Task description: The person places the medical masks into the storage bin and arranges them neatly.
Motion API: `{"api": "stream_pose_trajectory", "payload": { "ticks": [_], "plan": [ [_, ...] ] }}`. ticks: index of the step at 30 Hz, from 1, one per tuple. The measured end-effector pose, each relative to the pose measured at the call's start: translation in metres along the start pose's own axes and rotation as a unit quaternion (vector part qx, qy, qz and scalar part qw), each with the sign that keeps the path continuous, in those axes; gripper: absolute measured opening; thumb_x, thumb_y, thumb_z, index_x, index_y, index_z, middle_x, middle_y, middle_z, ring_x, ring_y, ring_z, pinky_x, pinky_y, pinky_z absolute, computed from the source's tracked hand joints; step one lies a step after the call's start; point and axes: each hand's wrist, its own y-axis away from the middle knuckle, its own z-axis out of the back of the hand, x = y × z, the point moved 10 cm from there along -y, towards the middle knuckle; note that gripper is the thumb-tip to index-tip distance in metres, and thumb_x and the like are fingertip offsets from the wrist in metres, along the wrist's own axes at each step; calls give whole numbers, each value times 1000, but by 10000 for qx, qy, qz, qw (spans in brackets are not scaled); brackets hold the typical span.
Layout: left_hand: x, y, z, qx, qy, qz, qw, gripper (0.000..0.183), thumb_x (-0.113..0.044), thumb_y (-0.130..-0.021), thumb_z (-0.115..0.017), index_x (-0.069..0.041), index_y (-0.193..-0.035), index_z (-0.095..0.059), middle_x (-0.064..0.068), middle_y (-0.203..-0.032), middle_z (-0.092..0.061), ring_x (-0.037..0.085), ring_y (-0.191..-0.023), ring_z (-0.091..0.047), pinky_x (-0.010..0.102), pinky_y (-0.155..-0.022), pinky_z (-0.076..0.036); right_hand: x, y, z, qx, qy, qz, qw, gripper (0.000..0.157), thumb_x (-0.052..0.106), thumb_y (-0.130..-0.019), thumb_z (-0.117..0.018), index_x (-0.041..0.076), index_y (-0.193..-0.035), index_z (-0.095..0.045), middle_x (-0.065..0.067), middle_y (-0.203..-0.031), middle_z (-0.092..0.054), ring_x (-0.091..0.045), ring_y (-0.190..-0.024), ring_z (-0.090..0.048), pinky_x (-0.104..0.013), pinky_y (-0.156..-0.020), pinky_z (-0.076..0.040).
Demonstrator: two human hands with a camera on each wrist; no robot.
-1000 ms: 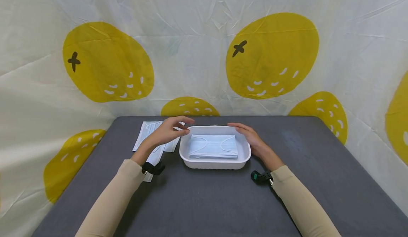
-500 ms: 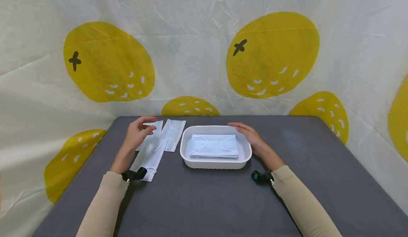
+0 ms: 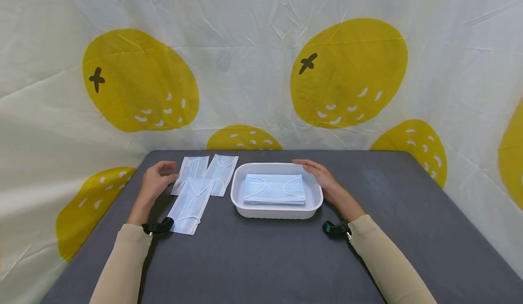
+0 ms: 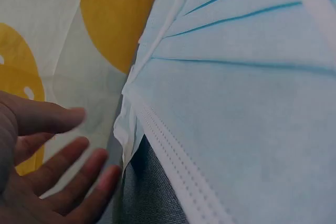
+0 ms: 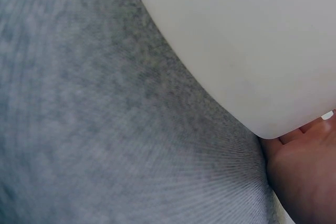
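Note:
Three loose face masks lie overlapping on the left of the table: one at the back left (image 3: 194, 166), one at the back right (image 3: 222, 170) and one in front (image 3: 189, 208). My left hand (image 3: 156, 180) is just left of them, its fingers loosely bent and holding nothing; in the left wrist view its fingertips (image 4: 107, 177) are apart from the mask edge. A neat stack of masks (image 3: 274, 189) lies in a white plastic tub (image 3: 273, 211). My right hand (image 3: 324, 179) holds the tub's right back corner, fingers along its outer wall and thumb at the rim.
Everything stands on a dark grey table (image 3: 261, 258). A pale curtain (image 3: 245, 67) with yellow fruit prints hangs right behind its back edge and round the sides. Each wrist carries a black strap (image 3: 158, 226) with a camera.
My left hand has moved left from the tub's left rim, over the loose masks, to their far left side, and lowered. My right hand and the tub have stayed in place.

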Motion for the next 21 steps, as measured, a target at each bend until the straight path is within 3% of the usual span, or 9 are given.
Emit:
{"api": "stream_pose_trajectory", "payload": {
  "ticks": [5, 13, 21],
  "plan": [
    [2, -2, -10, 400, -528, 103, 9978, 54, -8, -89, -74, 2, -140, -57, 29, -139, -61, 48, -121, -64, 55, -95, -57, -1, 1, 0, -22, -27, 3, 10000, 43, 22, -111, -44, 9, -151, -53, -9, -163, -44, -22, -137, -52, -25, -103, -47],
    [0, -2, -18, 590, -905, 186, 9940, 63, 1, -81, -79, 1, -140, -57, 32, -140, -59, 48, -121, -62, 57, -95, -57, -1, 0, -2, 21, -83, 50, 10000, 44, 23, -111, -45, 8, -152, -52, -10, -162, -44, -7, -123, -60, -20, -97, -50],
    [2, -2, -19, 629, -684, 193, 9955, 62, 4, -79, -78, -1, -138, -61, 30, -139, -60, 46, -121, -63, 54, -93, -58, -1, -1, 0, 2, -59, 103, 9999, 44, 23, -110, -46, 7, -151, -52, -11, -163, -43, -3, -121, -59, -19, -98, -49]
  ]
}}
